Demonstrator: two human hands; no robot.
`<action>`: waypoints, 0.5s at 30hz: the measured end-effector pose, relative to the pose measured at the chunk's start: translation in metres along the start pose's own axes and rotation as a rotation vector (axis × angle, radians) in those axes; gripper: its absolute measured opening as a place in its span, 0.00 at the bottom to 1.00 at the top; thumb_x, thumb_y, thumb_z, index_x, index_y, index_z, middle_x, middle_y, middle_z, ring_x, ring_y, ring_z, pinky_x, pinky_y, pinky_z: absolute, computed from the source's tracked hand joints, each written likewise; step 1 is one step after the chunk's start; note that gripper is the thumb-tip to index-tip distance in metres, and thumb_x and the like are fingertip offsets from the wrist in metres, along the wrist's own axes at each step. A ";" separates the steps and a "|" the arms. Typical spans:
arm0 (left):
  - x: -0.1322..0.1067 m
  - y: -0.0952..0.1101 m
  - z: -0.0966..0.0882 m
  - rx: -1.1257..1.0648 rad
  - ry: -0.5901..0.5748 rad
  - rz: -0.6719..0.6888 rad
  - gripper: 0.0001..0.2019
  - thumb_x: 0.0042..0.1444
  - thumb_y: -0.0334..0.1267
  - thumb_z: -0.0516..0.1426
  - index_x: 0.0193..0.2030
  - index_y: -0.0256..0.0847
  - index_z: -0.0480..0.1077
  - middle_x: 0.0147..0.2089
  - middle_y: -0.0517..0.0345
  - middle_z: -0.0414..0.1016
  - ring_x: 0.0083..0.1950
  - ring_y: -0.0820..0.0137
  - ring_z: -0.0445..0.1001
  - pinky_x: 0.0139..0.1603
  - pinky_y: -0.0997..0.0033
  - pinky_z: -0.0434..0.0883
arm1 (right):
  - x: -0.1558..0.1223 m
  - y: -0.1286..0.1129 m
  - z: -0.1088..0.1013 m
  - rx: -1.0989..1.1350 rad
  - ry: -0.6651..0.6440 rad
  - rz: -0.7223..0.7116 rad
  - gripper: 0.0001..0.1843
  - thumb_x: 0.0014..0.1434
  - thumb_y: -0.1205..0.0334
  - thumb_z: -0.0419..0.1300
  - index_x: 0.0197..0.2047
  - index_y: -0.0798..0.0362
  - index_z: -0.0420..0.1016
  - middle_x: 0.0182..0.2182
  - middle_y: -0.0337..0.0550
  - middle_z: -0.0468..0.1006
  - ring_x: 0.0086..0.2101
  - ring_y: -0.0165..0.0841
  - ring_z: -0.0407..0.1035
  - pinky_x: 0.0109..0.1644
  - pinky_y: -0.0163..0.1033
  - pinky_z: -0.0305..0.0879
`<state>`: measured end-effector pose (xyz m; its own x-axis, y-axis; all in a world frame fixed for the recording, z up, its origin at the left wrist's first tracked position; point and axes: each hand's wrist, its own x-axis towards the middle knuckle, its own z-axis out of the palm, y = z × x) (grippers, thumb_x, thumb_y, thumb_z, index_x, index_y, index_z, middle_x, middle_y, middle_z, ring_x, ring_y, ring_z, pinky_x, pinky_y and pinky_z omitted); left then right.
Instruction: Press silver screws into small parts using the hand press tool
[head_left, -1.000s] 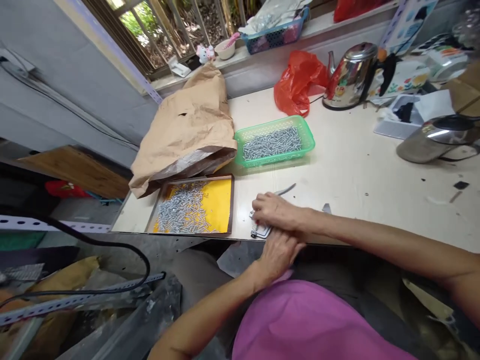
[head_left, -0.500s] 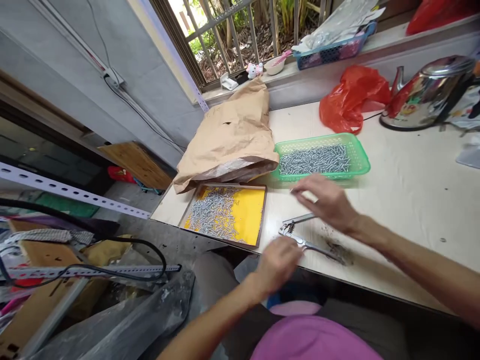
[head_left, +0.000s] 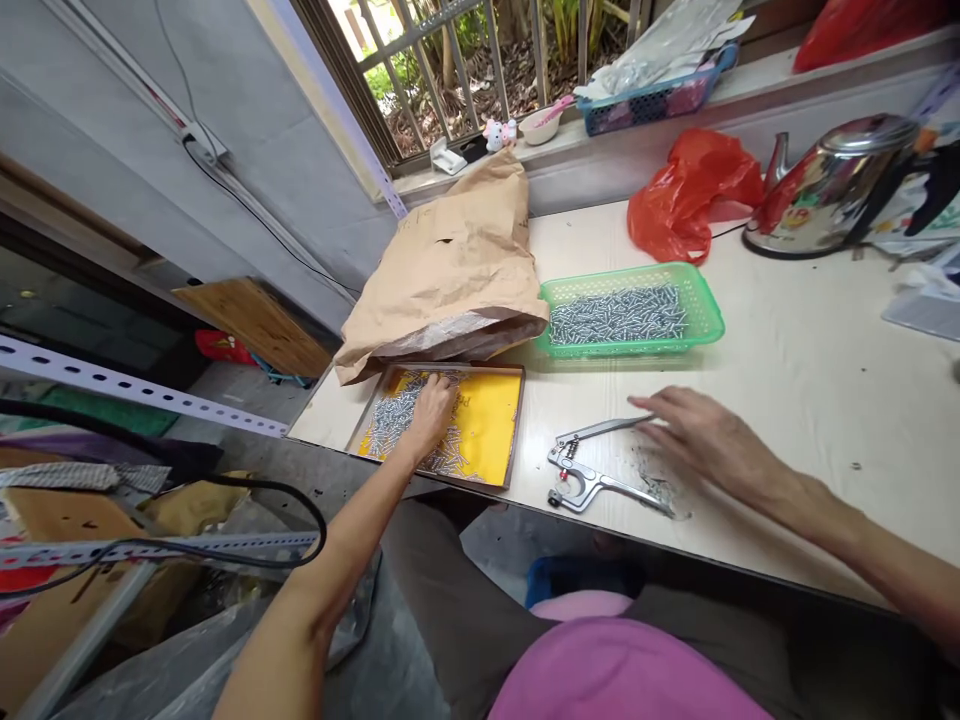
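Observation:
My left hand [head_left: 433, 405] reaches into a shallow tray [head_left: 517, 425] with a yellow bottom, its fingers bent together down among small silvery rod-like metal pieces [head_left: 394, 412]. What the fingertips pinch, if anything, is hidden. Snap-fastener pliers [head_left: 581, 480] lie on the table with their handles spread and jaws pointing left. Above the end of their upper handle is my right hand [head_left: 697, 435], fingers stretched out and slightly apart; whether it touches the handle I cannot tell. A green plastic basket [head_left: 709, 315] behind the pliers holds many similar metal pieces [head_left: 619, 318].
A brown paper sack [head_left: 457, 260] lies behind the tray, its mouth overhanging the tray's back edge. Towards the wall are a red plastic bag [head_left: 690, 195] and a metal kettle [head_left: 829, 190]. Dark bits [head_left: 660, 490] lie by the pliers' lower handle.
My left hand has moved from the pliers leftward into the tray. My right hand has shifted right and lower, and its fingers have straightened. The pliers now show fully.

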<state>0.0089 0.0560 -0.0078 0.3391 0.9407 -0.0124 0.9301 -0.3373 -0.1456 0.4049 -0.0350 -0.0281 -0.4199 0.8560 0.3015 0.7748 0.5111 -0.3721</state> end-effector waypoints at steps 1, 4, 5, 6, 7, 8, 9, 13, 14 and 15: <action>0.001 0.000 -0.002 -0.011 0.011 -0.001 0.14 0.59 0.26 0.49 0.33 0.37 0.75 0.40 0.41 0.74 0.48 0.56 0.66 0.45 0.61 0.66 | -0.011 -0.010 0.005 0.046 -0.042 -0.009 0.20 0.69 0.57 0.46 0.55 0.54 0.72 0.41 0.52 0.74 0.41 0.41 0.70 0.44 0.46 0.68; -0.001 0.014 -0.012 -0.144 0.096 -0.080 0.10 0.57 0.28 0.52 0.32 0.37 0.75 0.39 0.44 0.75 0.47 0.57 0.69 0.47 0.62 0.67 | -0.036 -0.032 0.018 0.110 -0.133 -0.015 0.17 0.69 0.57 0.47 0.51 0.53 0.73 0.40 0.50 0.74 0.40 0.38 0.70 0.44 0.43 0.67; -0.004 0.025 -0.015 -0.237 0.113 -0.124 0.09 0.57 0.29 0.53 0.33 0.37 0.75 0.38 0.46 0.76 0.45 0.59 0.71 0.46 0.63 0.68 | -0.042 -0.037 0.021 0.111 -0.157 -0.016 0.16 0.69 0.57 0.48 0.50 0.53 0.74 0.39 0.49 0.74 0.40 0.38 0.70 0.43 0.43 0.67; -0.009 0.038 -0.017 -0.360 0.104 -0.170 0.08 0.56 0.30 0.54 0.34 0.37 0.75 0.37 0.48 0.77 0.42 0.62 0.72 0.45 0.65 0.68 | -0.046 -0.041 0.023 0.105 -0.175 -0.016 0.15 0.69 0.58 0.49 0.50 0.53 0.74 0.39 0.49 0.74 0.39 0.38 0.70 0.43 0.42 0.66; -0.015 0.054 -0.019 -0.507 0.061 -0.212 0.07 0.55 0.31 0.55 0.35 0.37 0.75 0.35 0.51 0.77 0.38 0.65 0.73 0.41 0.68 0.69 | -0.049 -0.044 0.024 0.094 -0.189 -0.014 0.14 0.68 0.59 0.50 0.49 0.53 0.74 0.38 0.48 0.74 0.39 0.37 0.69 0.42 0.42 0.66; -0.022 0.070 -0.021 -0.667 -0.013 -0.248 0.07 0.54 0.32 0.56 0.36 0.37 0.76 0.32 0.54 0.77 0.33 0.69 0.73 0.37 0.70 0.70 | -0.051 -0.045 0.025 0.077 -0.197 -0.005 0.13 0.68 0.60 0.51 0.48 0.53 0.74 0.37 0.48 0.74 0.38 0.37 0.69 0.42 0.41 0.65; -0.030 0.087 -0.021 -0.823 -0.101 -0.281 0.07 0.53 0.33 0.56 0.37 0.36 0.75 0.30 0.56 0.76 0.28 0.71 0.72 0.33 0.73 0.69 | -0.051 -0.046 0.026 0.056 -0.199 0.006 0.12 0.68 0.62 0.51 0.47 0.53 0.74 0.37 0.48 0.73 0.38 0.37 0.69 0.42 0.41 0.64; -0.056 0.138 -0.023 -1.191 -0.305 -0.422 0.06 0.51 0.33 0.58 0.36 0.35 0.73 0.26 0.61 0.74 0.19 0.78 0.66 0.19 0.78 0.64 | -0.049 -0.047 0.026 -0.012 -0.219 0.043 0.11 0.67 0.66 0.52 0.44 0.54 0.75 0.35 0.47 0.73 0.36 0.36 0.68 0.40 0.40 0.61; -0.059 0.144 -0.023 -1.222 -0.319 -0.453 0.06 0.50 0.33 0.59 0.36 0.35 0.72 0.25 0.62 0.73 0.17 0.78 0.65 0.17 0.79 0.63 | -0.049 -0.048 0.026 -0.018 -0.230 0.049 0.10 0.67 0.66 0.52 0.44 0.54 0.75 0.35 0.46 0.73 0.36 0.36 0.68 0.39 0.39 0.61; -0.062 0.149 -0.023 -1.238 -0.339 -0.472 0.06 0.51 0.33 0.59 0.36 0.36 0.72 0.23 0.63 0.73 0.16 0.79 0.64 0.16 0.80 0.61 | -0.048 -0.048 0.026 -0.023 -0.239 0.057 0.10 0.67 0.66 0.52 0.44 0.54 0.75 0.35 0.46 0.73 0.36 0.36 0.68 0.39 0.39 0.60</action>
<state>0.1297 -0.0530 -0.0063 0.0728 0.8775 -0.4741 0.5243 0.3707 0.7666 0.3753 -0.0987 -0.0476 -0.4730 0.8788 0.0634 0.8099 0.4620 -0.3614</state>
